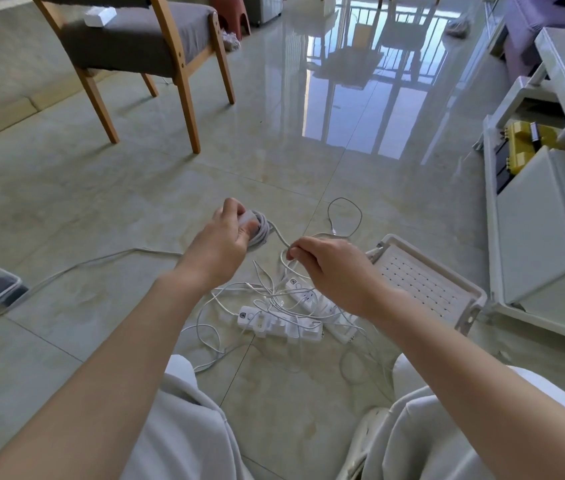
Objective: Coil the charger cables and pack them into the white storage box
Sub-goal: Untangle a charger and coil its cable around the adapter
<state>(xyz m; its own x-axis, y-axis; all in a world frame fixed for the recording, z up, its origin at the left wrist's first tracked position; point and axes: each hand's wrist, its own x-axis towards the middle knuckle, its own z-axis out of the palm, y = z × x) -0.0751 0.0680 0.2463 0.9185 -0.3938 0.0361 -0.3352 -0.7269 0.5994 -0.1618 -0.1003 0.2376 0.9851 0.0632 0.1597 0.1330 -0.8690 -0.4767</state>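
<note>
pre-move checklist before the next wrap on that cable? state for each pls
1. Left hand grips the coiled cable and its white charger block: ok.
2. Right hand pinches the free strand feeding the coil: ok.
3. Free strand clear of the tangled cables on the floor: cannot tell.
4. Power strips free of cables: not ok, strands lie across them.
5. White storage box open, beside the right hand: ok.

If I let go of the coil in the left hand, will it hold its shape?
Probably not: the coil is loose loops pinned only by the left hand. Its tail, pinched in the right hand, droops limply, so it looks floppy and apt to spring open.
</note>
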